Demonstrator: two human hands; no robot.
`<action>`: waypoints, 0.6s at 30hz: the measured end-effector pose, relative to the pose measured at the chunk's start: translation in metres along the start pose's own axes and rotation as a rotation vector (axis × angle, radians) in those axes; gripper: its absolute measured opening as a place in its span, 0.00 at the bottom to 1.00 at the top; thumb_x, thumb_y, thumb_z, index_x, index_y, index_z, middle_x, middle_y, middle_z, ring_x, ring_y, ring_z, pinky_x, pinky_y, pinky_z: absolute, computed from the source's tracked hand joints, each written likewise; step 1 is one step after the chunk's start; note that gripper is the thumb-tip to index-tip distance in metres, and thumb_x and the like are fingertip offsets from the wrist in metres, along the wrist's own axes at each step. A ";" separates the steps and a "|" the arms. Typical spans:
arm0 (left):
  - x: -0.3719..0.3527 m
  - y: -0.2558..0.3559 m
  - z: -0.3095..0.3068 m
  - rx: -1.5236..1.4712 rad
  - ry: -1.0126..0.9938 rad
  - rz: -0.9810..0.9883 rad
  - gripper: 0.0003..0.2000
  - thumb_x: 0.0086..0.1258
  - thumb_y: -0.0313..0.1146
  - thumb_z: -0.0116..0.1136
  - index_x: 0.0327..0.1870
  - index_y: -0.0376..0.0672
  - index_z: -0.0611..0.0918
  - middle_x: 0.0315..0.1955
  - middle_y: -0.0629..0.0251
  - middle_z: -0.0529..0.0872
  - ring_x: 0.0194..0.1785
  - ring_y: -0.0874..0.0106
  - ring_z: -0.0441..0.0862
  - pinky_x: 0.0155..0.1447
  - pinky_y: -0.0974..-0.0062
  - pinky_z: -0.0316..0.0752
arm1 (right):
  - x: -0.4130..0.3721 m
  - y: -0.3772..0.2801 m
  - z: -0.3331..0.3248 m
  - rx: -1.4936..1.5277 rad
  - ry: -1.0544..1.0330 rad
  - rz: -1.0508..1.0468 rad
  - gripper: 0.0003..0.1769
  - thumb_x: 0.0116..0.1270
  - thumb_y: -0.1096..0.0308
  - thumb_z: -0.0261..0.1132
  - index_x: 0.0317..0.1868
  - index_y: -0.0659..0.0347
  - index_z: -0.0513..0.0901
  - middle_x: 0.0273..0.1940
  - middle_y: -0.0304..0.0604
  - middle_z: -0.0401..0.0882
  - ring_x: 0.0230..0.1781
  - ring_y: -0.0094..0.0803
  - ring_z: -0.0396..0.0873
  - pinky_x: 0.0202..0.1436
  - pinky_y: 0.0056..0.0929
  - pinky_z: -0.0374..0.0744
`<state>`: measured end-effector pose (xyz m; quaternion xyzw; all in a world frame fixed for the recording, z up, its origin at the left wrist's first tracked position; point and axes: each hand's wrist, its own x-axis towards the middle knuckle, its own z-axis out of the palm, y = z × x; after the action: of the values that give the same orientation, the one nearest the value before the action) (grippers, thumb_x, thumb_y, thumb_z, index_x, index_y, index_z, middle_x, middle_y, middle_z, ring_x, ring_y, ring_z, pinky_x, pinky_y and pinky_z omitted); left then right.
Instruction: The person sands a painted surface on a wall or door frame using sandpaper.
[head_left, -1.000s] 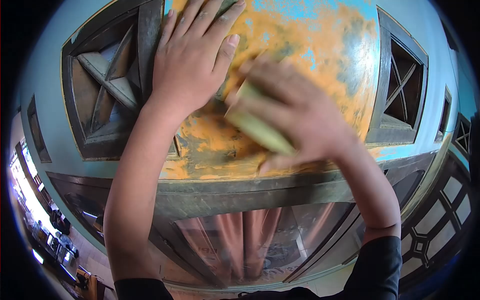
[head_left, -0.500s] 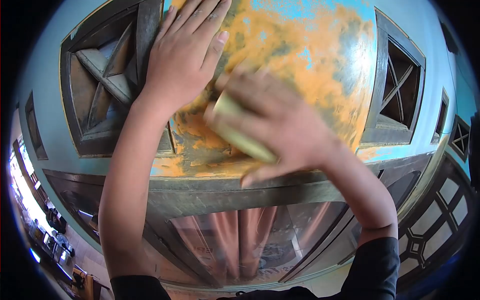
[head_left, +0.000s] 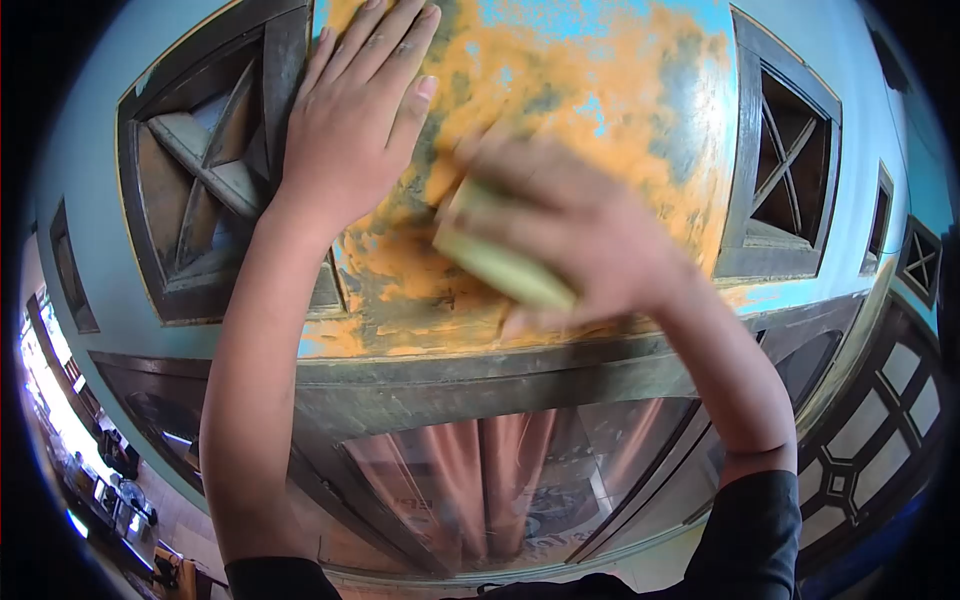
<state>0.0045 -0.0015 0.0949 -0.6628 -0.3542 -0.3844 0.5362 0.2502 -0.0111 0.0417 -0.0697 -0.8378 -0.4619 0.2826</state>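
Pressing the left hand [head_left: 345,135], fingers [head_left: 388,48] spread flat, against a worn orange-and-blue panel [head_left: 610,90] at far left while clamping the right hand [head_left: 575,235] around a pale block [head_left: 497,264] held to the panel's middle, just right of the left thumb, above a dark frame [head_left: 480,385] and pink curtains [head_left: 490,480] nearer.

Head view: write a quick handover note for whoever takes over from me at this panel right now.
Left hand: open, flat on the panel, beside the carved opening.
Right hand: grip shut on the pale block, pressed to the panel's middle; motion-blurred.
Done: much of the panel's face shows orange.
Left, by the look of it: blue flecks along the top, and dark patches at the right side and near the lower edge.
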 end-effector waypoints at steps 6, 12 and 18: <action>-0.005 -0.002 0.013 -0.030 0.118 0.034 0.28 0.84 0.45 0.39 0.83 0.48 0.62 0.82 0.61 0.60 0.85 0.56 0.53 0.86 0.50 0.46 | -0.014 -0.016 0.006 -0.033 0.022 0.092 0.49 0.63 0.22 0.59 0.74 0.50 0.73 0.76 0.56 0.67 0.74 0.61 0.68 0.79 0.58 0.64; -0.006 -0.003 0.020 0.001 0.212 0.070 0.28 0.84 0.44 0.42 0.83 0.53 0.63 0.82 0.66 0.62 0.84 0.57 0.56 0.85 0.50 0.48 | -0.033 0.037 -0.029 -0.200 0.172 0.306 0.54 0.59 0.22 0.64 0.75 0.52 0.74 0.78 0.57 0.65 0.78 0.58 0.65 0.79 0.55 0.64; -0.006 -0.002 0.021 0.045 0.202 0.056 0.29 0.84 0.46 0.42 0.83 0.54 0.62 0.82 0.67 0.61 0.85 0.58 0.55 0.85 0.50 0.47 | -0.041 -0.010 -0.009 -0.004 -0.102 0.140 0.50 0.65 0.22 0.57 0.77 0.46 0.70 0.79 0.56 0.63 0.81 0.55 0.60 0.84 0.54 0.56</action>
<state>0.0026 0.0190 0.0877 -0.6181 -0.2885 -0.4260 0.5944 0.2844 -0.0185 0.0158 -0.1520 -0.8431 -0.4387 0.2711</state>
